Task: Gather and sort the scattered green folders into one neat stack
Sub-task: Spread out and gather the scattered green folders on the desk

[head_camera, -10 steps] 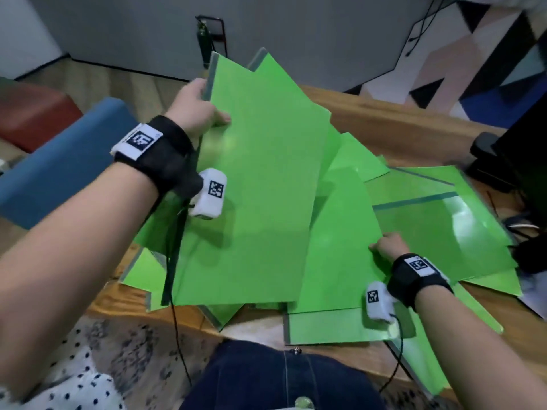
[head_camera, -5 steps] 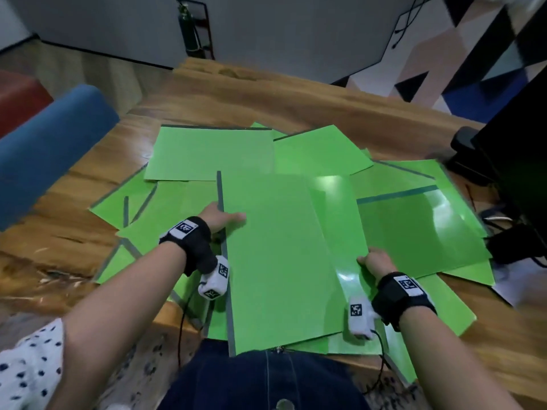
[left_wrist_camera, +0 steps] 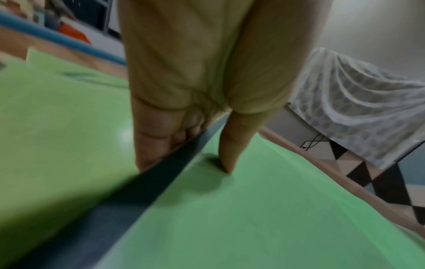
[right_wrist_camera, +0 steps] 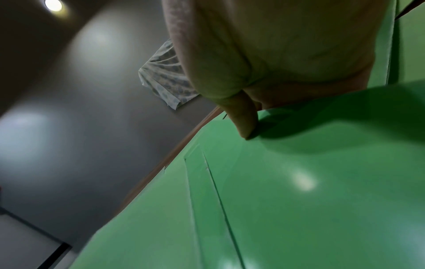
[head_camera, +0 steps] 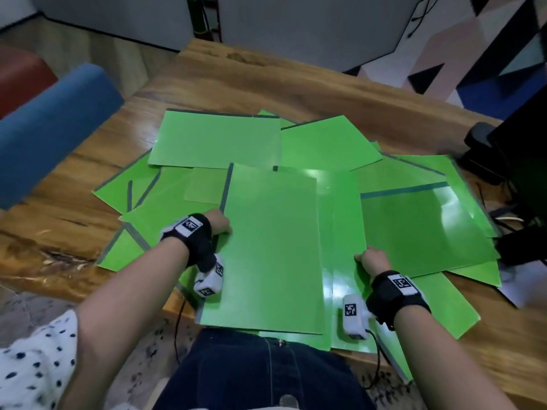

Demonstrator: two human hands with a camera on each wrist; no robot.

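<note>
Two hands, fingers (left_wrist_camera: 158, 145) pinching top folder's (head_camera: 272, 247) edges

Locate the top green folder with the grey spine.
Head view: top green folder with the grey spine lies flat mid-pile at the table's near edge, left hand gripping its spine, right hand to its right.

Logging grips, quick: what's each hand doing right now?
Left hand: grips the top folder by its grey spine edge.
Right hand: thumb on a folder to the right; fingers hidden, cannot tell.
</note>
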